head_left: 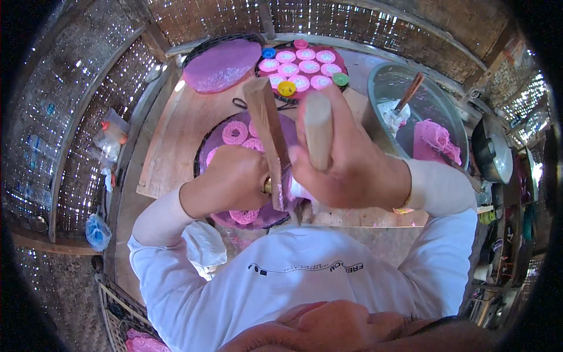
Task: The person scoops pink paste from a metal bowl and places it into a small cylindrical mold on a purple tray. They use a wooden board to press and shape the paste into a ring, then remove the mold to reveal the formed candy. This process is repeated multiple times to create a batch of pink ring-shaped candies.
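Both my hands are closed on a wooden dough press (270,138), a long upright brown piece with pink smears near its lower end. My left hand (231,176) is a fist at its left side, its fingertips hidden. Wrapped round a pale round-ended wooden handle (318,132) is my right hand (358,161), slightly blurred. Something white and pink shows between the hands. Under them lies a round pink-covered tray (281,126) with a dark rim. Coiled pink noodle rounds (235,132) sit on it, some partly covered by my left arm.
Behind stand a bare pink-covered round tray (223,64) and another tray with pink-and-white rounds (309,66) and small coloured cups. A large tub (381,88) at right holds pink dough (434,141) and a wooden-handled tool (410,91). A metal pot (495,152) stands beyond it.
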Available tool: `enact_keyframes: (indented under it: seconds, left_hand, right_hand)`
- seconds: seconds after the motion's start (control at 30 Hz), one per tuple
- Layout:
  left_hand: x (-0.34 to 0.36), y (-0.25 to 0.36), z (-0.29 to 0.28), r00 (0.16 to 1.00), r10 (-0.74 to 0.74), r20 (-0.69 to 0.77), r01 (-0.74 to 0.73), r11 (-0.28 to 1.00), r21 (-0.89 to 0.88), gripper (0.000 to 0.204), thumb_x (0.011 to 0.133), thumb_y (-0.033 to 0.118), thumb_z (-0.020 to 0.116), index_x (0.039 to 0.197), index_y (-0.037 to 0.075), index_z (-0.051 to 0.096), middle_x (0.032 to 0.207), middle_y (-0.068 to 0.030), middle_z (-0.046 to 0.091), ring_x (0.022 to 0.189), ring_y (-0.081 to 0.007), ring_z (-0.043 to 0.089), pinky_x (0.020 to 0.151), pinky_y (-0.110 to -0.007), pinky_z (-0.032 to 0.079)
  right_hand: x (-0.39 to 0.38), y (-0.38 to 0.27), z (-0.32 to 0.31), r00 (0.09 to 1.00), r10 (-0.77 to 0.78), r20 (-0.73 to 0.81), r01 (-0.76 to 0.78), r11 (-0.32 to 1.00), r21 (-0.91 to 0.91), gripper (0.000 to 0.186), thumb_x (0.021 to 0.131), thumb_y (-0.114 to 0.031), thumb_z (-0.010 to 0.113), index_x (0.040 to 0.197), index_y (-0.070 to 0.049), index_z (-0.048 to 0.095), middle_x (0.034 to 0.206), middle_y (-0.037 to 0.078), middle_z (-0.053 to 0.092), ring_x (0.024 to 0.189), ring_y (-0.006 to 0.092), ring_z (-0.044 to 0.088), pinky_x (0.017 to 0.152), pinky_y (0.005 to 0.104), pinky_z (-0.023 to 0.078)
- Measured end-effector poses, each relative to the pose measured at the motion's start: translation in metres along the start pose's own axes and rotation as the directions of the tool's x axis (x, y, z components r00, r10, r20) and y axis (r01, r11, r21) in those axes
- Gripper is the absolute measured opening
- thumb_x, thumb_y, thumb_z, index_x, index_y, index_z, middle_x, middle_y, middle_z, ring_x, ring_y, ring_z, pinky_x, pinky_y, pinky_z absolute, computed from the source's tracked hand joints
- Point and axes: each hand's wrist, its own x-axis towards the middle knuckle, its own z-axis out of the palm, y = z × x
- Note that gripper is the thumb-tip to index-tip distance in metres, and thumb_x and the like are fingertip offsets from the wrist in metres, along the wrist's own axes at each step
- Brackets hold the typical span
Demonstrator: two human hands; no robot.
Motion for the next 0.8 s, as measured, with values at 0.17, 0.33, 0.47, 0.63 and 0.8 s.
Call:
enact_keyframes:
  seconds: [0.17,0.33,0.47,0.63,0.8]
  left_hand:
    - [0.002,-0.02,0.006,0.997,0.054,0.061,-0.037,0.965,-0.26,0.028,0.058,0.022,0.07,0.081,0.007,0.064,0.065,-0.0154,0.059,0.059,-0.0337,0.058,0.049,-0.04,0.044]
    - [0.022,-0.015,0.046,0.975,-0.024,-0.219,-0.163,0.596,-0.787,0.028,0.068,0.016,0.073,0.091,0.005,0.062,0.087,-0.0032,0.062,0.082,-0.0146,0.06,0.074,-0.029,0.047]
    - [0.042,-0.005,0.109,0.998,-0.017,-0.061,-0.061,-0.003,-0.998,0.045,0.075,0.016,0.068,0.115,0.004,0.05,0.099,-0.0091,0.059,0.093,-0.0201,0.057,0.079,-0.031,0.047]
    - [0.106,0.019,0.064,0.414,-0.075,-0.907,-0.748,0.541,-0.386,0.037,0.076,0.018,0.068,0.103,0.001,0.05,0.095,-0.0134,0.052,0.083,-0.0281,0.058,0.072,-0.037,0.052]
    - [0.116,0.002,0.015,0.02,0.029,-0.999,-0.366,0.93,0.02,0.03,0.079,0.022,0.066,0.095,0.0,0.052,0.089,-0.0126,0.051,0.073,-0.0255,0.058,0.068,-0.037,0.053]
  right_hand:
    - [-0.033,-0.002,-0.049,0.959,-0.009,-0.283,0.073,0.974,0.214,0.028,0.077,-0.002,0.054,0.097,-0.006,0.035,0.071,0.004,0.041,0.055,0.0122,0.041,0.053,0.0254,0.038]
    - [-0.061,0.018,-0.121,0.652,0.018,-0.758,0.42,0.824,0.38,0.014,0.082,-0.008,0.048,0.092,-0.012,0.038,0.06,0.0,0.038,0.046,0.0082,0.035,0.046,0.0228,0.034]
    - [-0.047,0.106,-0.098,0.254,0.23,-0.939,0.502,0.799,0.332,0.015,0.087,-0.019,0.046,0.077,-0.009,0.05,0.057,0.001,0.042,0.05,0.0113,0.038,0.05,0.0253,0.036]
    - [-0.051,0.131,-0.028,0.543,0.75,-0.377,0.321,0.229,0.919,0.024,0.093,-0.031,0.041,0.097,-0.01,0.051,0.08,0.008,0.061,0.083,0.0204,0.061,0.074,0.0332,0.049]
    - [-0.139,0.134,-0.122,0.805,0.362,-0.47,-0.593,0.498,-0.633,0.026,0.082,-0.032,0.055,0.091,-0.009,0.062,0.092,0.011,0.063,0.084,0.0263,0.061,0.071,0.0359,0.05]
